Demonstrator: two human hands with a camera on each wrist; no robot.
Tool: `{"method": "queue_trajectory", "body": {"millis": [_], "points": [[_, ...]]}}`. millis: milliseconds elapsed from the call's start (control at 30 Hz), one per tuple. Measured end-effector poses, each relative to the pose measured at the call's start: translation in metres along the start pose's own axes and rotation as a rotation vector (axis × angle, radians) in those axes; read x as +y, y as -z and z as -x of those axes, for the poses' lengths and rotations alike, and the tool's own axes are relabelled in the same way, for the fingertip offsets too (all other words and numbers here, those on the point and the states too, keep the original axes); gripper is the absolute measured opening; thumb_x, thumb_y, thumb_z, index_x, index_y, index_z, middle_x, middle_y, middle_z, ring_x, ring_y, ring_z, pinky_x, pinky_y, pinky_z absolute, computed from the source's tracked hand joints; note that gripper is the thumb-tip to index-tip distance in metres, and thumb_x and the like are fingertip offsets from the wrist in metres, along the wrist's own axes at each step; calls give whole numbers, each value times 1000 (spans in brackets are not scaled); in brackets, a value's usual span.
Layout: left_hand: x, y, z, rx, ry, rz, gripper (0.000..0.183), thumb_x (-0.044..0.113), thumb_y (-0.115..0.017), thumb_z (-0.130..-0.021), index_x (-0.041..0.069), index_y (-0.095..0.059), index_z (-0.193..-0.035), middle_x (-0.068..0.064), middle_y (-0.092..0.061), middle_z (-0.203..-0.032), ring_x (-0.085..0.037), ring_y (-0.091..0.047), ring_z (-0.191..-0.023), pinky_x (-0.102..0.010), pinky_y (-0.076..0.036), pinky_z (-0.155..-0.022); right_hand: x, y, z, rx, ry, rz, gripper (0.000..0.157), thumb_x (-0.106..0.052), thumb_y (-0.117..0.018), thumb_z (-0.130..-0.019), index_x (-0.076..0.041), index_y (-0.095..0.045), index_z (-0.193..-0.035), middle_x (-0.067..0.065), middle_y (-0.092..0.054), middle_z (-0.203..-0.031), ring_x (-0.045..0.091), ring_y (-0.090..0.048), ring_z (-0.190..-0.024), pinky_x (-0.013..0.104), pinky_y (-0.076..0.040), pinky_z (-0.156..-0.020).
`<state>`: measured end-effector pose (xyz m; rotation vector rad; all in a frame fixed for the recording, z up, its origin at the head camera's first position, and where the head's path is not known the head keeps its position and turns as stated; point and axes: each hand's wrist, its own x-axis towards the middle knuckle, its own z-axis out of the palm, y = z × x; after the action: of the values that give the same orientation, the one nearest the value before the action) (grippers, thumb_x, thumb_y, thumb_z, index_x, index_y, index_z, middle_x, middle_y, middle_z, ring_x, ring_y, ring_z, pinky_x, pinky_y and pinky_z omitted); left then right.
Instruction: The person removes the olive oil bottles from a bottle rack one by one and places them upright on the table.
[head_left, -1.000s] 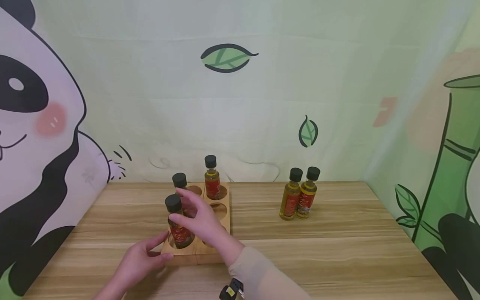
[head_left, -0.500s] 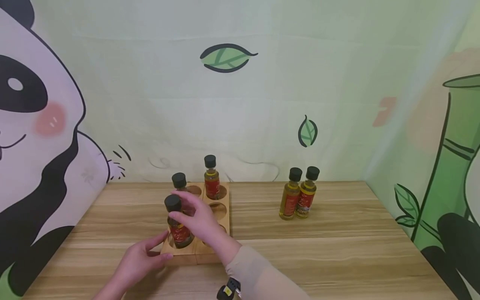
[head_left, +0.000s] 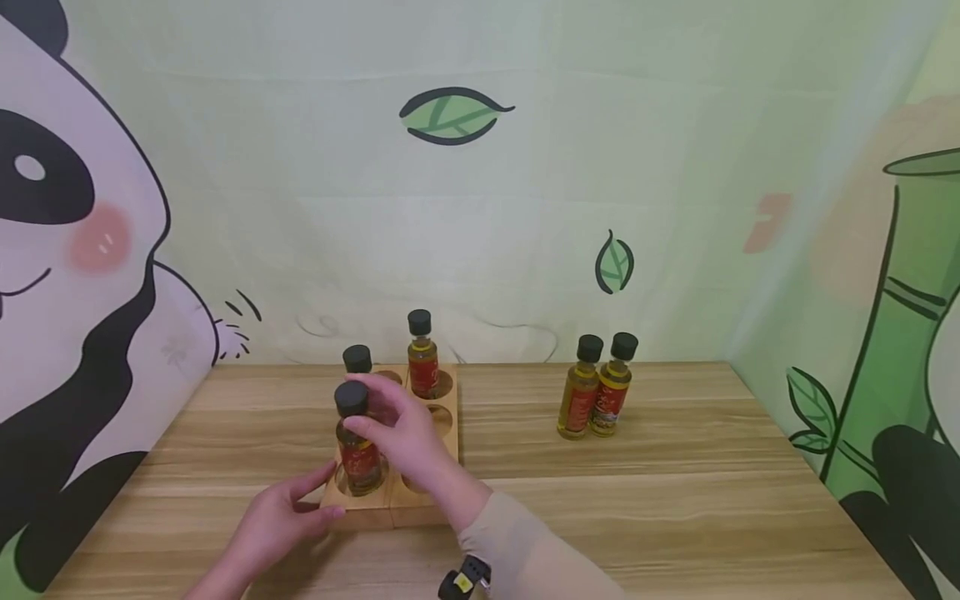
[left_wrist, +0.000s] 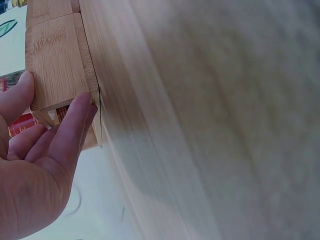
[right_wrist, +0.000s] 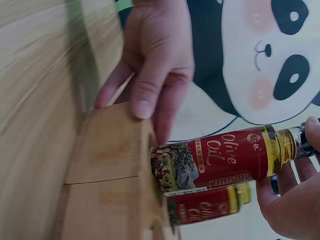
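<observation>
My right hand (head_left: 411, 437) holds an olive oil bottle (right_wrist: 215, 160) near its neck, below the black cap. The bottle's base sits at the front-left hole of a wooden bottle rack (head_left: 360, 520), and the bottle leans slightly. At the rack's front-left corner, my left hand (head_left: 277, 521) grips the wood, thumb on one face and fingers along another, as the left wrist view shows. Behind the held bottle stands a second bottle (head_left: 358, 359) in the same row, mostly hidden. A third bottle (head_left: 423, 367) occupies the rack's far-right hole.
Two more olive oil bottles, one on the left (head_left: 578, 400) and one on the right (head_left: 613, 398), stand close together on the wooden table (head_left: 675, 483), right of the rack. A printed panda cloth (head_left: 525, 183) hangs behind the table.
The held bottle has come more upright, its cap shifting slightly right and up with my right hand. My left hand stays at the rack's corner. The other bottles have not moved.
</observation>
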<state>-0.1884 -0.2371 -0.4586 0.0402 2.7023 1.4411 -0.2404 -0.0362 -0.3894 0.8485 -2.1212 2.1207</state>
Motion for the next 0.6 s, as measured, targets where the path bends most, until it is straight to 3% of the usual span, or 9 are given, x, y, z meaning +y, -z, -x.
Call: {"method": "queue_trajectory", "body": {"millis": [233, 433, 600], "points": [[-1, 0, 0, 0, -17, 6, 71, 27, -83, -82, 4, -53, -142, -27, -49, -141, -29, -70, -97, -34, -60, -74, -21, 13, 1, 14, 14, 3, 46, -7, -71, -91, -16, -61, -135, 8, -69, -119, 11, -63, -106, 28, -50, -95], [-2, -1, 0, 2, -22, 9, 71, 25, -83, -82, 3, -52, -142, -28, -48, -142, -27, -70, -97, -32, -60, -72, -33, 28, 2, 39, 92, -7, 47, 0, -71, -90, -9, -59, -135, 15, -68, -118, 13, -64, -104, 32, -52, -94], [-1, -1, 3, 10, -30, 21, 71, 23, -84, -81, 3, -52, -142, -29, -47, -142, -26, -70, -96, -29, -60, -71, -42, 45, 9, 88, 63, -6, 49, -1, -71, -89, -11, -59, -136, 14, -68, -120, 17, -64, -105, 35, -52, -95]]}}
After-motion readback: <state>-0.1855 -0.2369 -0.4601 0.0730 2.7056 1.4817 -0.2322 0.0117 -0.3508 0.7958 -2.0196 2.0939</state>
